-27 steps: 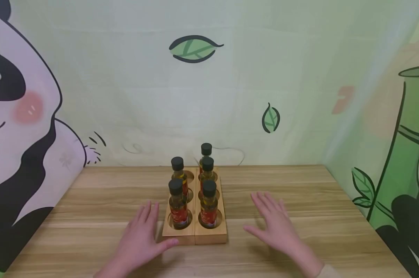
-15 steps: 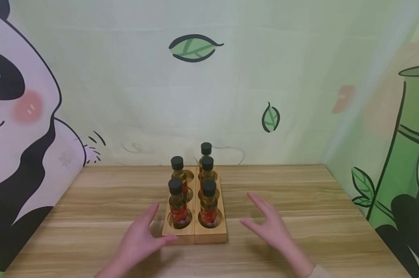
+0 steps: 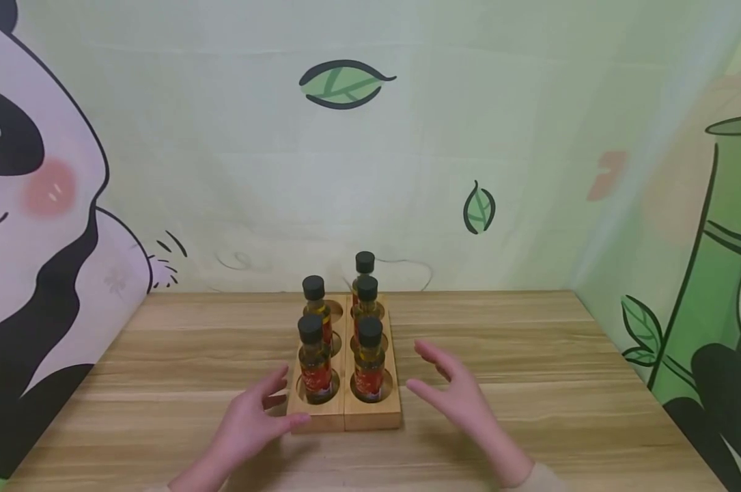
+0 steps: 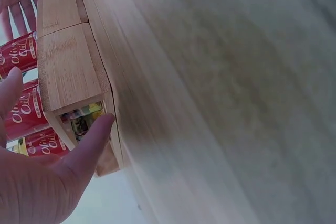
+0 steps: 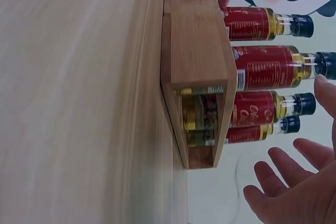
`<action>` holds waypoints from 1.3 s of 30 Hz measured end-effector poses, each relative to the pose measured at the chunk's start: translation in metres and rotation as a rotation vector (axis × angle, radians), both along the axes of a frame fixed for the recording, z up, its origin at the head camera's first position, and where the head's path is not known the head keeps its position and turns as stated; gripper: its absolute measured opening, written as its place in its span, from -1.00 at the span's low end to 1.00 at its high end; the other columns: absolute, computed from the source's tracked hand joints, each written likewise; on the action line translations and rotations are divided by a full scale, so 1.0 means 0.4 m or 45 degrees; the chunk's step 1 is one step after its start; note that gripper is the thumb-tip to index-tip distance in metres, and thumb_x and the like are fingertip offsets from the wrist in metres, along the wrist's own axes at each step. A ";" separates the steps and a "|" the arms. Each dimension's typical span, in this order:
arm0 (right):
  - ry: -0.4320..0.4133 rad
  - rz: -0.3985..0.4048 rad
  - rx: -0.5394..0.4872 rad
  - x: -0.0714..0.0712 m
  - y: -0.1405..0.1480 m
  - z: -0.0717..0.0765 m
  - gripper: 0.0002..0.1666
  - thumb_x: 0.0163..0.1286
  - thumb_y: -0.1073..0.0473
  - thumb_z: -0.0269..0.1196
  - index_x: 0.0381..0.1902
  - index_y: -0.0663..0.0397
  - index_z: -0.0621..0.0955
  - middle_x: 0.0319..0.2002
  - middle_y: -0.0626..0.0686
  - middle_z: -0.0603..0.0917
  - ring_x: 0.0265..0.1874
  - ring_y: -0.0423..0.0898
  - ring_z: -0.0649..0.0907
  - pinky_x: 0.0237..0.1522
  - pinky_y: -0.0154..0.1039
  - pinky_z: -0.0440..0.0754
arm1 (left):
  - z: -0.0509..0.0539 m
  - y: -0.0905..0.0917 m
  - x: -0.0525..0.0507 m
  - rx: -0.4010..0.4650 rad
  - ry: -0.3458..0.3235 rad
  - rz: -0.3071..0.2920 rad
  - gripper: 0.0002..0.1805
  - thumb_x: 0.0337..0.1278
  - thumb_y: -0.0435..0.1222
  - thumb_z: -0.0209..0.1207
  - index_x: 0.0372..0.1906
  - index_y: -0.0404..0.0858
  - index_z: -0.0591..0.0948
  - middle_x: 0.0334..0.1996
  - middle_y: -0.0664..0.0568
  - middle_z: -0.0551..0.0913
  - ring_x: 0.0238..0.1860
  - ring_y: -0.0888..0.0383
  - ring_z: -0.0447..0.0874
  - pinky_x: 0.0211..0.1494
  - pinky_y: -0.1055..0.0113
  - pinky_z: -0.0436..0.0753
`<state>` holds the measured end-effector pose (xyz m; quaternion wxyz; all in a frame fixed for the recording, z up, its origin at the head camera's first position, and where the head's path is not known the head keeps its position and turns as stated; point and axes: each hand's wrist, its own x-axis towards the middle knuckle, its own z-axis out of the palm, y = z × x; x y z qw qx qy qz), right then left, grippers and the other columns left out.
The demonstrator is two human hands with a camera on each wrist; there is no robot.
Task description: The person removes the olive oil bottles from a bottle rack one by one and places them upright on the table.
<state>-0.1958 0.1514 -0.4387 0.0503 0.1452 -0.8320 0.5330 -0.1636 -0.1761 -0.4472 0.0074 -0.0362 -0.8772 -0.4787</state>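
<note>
Two wooden racks, left (image 3: 317, 424) and right (image 3: 373, 421), lie side by side, holding several upright black-capped bottles with red labels. Two bottles are in the left rack, its front one (image 3: 317, 372) nearest; three line the right rack, front one (image 3: 369, 372) included. My left hand (image 3: 241, 427) is spread around the left rack's near corner; in the left wrist view its thumb (image 4: 94, 140) overlaps the rack's open side (image 4: 81, 116), contact unclear. My right hand (image 3: 462, 400) hovers right of the right rack (image 5: 197, 40), fingers bent loosely, holding nothing.
The wood-grain table (image 3: 530, 355) extends to both sides of the racks. Behind it hangs a pale green cloth backdrop (image 3: 222, 137) with panda, leaf and bamboo drawings.
My right hand has moved left toward the racks. My left hand's fingers have drawn in a little closer to the left rack. Racks and bottles have stayed in place.
</note>
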 end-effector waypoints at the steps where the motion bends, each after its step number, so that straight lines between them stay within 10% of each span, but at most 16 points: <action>1: -0.003 0.004 -0.017 0.000 -0.005 0.002 -0.20 0.19 0.11 0.48 0.37 0.08 0.46 0.30 0.06 0.52 0.29 0.07 0.46 0.39 0.08 0.26 | -0.001 0.000 0.000 0.022 -0.007 0.000 0.09 -0.27 -0.07 0.59 0.42 -0.40 0.33 0.23 -0.38 0.50 0.07 -0.20 0.64 0.10 -0.04 0.63; 39: -0.081 0.150 -0.307 -0.029 -0.122 0.085 -0.33 0.26 0.25 0.41 0.31 0.18 0.49 0.19 0.19 0.59 0.23 0.11 0.53 0.34 -0.03 0.38 | -0.021 -0.001 -0.007 0.327 -0.148 -0.039 -0.13 -0.10 -0.34 0.50 0.40 -0.31 0.40 0.37 -0.29 0.36 -0.02 -0.13 0.69 -0.28 0.26 0.75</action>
